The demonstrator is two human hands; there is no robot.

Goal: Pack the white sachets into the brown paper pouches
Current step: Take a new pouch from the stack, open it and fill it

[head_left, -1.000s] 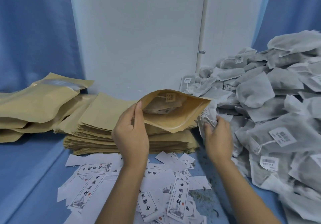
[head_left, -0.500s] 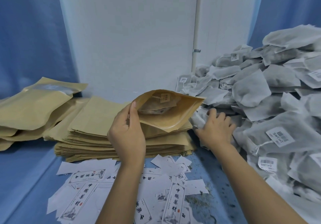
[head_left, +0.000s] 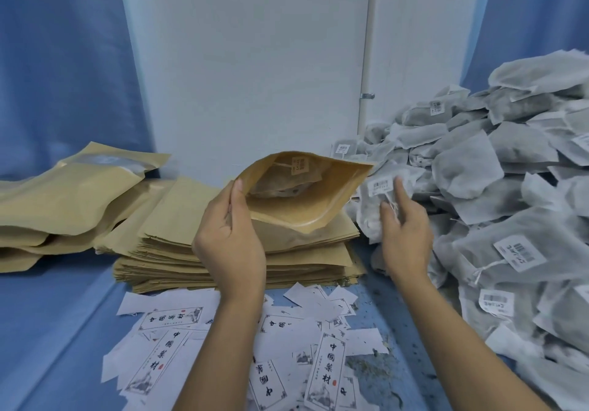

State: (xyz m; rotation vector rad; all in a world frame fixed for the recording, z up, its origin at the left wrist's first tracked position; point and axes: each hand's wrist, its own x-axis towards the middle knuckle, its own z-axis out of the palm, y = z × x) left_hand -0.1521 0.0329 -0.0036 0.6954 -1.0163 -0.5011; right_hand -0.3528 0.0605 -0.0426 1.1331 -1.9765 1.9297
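Note:
My left hand point(head_left: 228, 241) grips the near edge of an open brown paper pouch point(head_left: 306, 197), its mouth turned toward me. At least one white sachet with a label shows inside the pouch. My right hand point(head_left: 403, 229) holds a white sachet point(head_left: 376, 206) with a barcode tag, lifted just right of the pouch mouth, thumb and fingers pinching it. A large heap of white sachets point(head_left: 497, 194) fills the right side.
A stack of flat brown pouches point(head_left: 178, 229) lies under the held pouch. Filled brown pouches point(head_left: 63, 194) pile up at the left. Loose printed paper labels point(head_left: 325, 366) litter the blue table in front. A white wall panel stands behind.
My right hand went into the sachet heap, took a sachet and lifted it toward the pouch mouth. My left hand kept holding the open pouch.

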